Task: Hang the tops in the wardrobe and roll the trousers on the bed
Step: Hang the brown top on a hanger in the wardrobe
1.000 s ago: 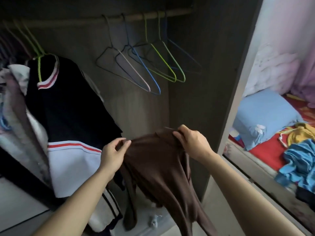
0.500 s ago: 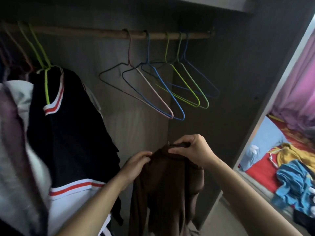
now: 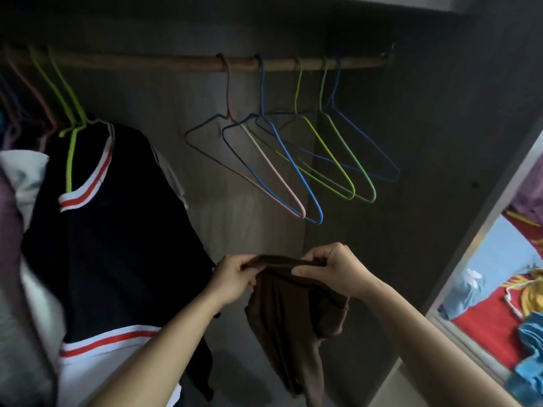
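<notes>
Both hands gripped the brown top [image 3: 288,312] at its upper edge inside the wardrobe. The left hand [image 3: 235,279] pinched the left end; the right hand [image 3: 332,270] pinched the right end, fingers closed on fabric. 5 empty wire hangers [image 3: 293,160] hung from the wooden rail [image 3: 188,61] above.

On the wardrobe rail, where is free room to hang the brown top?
The rail is bare between the black top and the pink hanger. Five empty hangers crowd the right part; hung clothes crowd the far left. Both hands hold the brown top.
</notes>
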Available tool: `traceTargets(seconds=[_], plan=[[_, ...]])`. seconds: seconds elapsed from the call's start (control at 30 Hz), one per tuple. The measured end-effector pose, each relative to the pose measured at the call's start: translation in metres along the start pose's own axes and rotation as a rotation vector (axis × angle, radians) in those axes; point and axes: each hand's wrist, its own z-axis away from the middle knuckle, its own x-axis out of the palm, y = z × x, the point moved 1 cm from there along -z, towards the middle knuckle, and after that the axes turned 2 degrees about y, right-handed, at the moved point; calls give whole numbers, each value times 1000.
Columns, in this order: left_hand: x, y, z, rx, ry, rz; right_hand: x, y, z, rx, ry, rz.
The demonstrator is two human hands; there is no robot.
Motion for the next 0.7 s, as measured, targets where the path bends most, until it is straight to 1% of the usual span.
traceTargets(seconds=[0.07, 0.13, 0.2, 0.27, 0.33, 0.43, 0.53, 0.6, 0.67, 0.7], plan=[[-3, 8, 0, -124, -15, 110, -3, -2, -3, -22, -16, -62], [-5, 19, 2, -208, 8, 255, -5, -7, -6, -31, -26, -150], [-6, 31, 6, -199, 56, 337, -5, -14, -11, -41, -34, -202], [-8, 43, 10, -112, 126, 285, -7, -21, -14, -36, -26, -247], [-13, 51, 11, -54, 181, 245, -10, -27, -18, 0, 21, -313], [-24, 61, 9, -54, 203, 162, -16, -32, -21, 71, 51, -445], [-32, 64, 5, -93, 311, 81, -18, -35, -18, 120, -1, -573], [-38, 67, 1, -81, 442, 71, -19, -35, -16, 125, 16, -554], [-47, 71, -4, -57, 540, 170, -21, -34, -16, 107, 43, -378], [-50, 74, -6, -57, 560, 239, -21, -35, -16, 99, 42, -264]])
